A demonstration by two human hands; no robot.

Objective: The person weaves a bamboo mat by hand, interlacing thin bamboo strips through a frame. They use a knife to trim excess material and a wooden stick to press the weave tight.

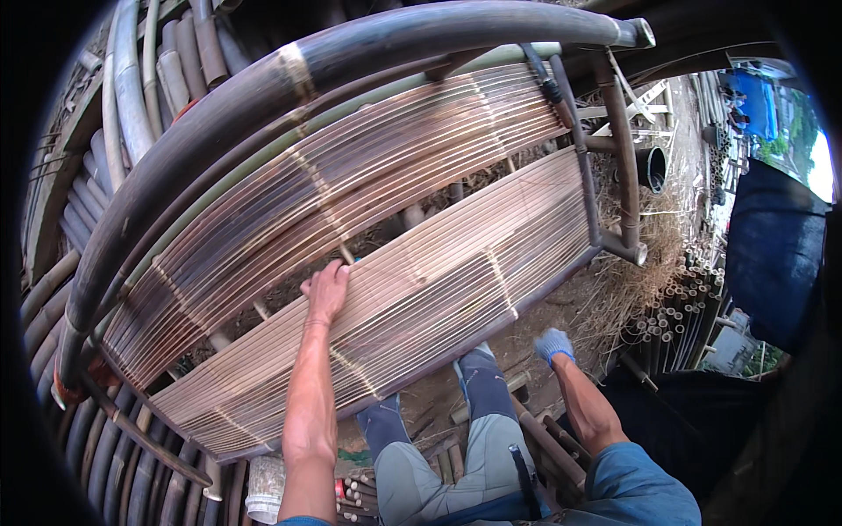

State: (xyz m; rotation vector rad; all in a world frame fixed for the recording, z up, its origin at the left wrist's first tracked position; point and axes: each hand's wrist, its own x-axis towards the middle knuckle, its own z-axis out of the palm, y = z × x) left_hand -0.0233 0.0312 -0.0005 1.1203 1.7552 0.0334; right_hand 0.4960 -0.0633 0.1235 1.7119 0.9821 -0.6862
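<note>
A long bamboo bench (456,280) stretches across the view, with a slatted seat and a slatted backrest (263,206). My bare left hand (328,291) lies at the seat's far edge, beside the gap below the backrest. Its fingers curl over the outermost pale bamboo slat (412,235), and the fingertips are partly hidden. Off the seat's front right, my right hand (554,344) hangs in a blue-grey glove, apart from the bench. Motion and its small size blur the gloved fingers, and I see nothing held there.
A thick bamboo rail (175,158) curves above the backrest. Bamboo poles (123,447) lie stacked at the left. Cut bamboo ends (680,302) and dry shavings (645,245) lie at the right. A white bucket (265,486) stands under the bench's near left end.
</note>
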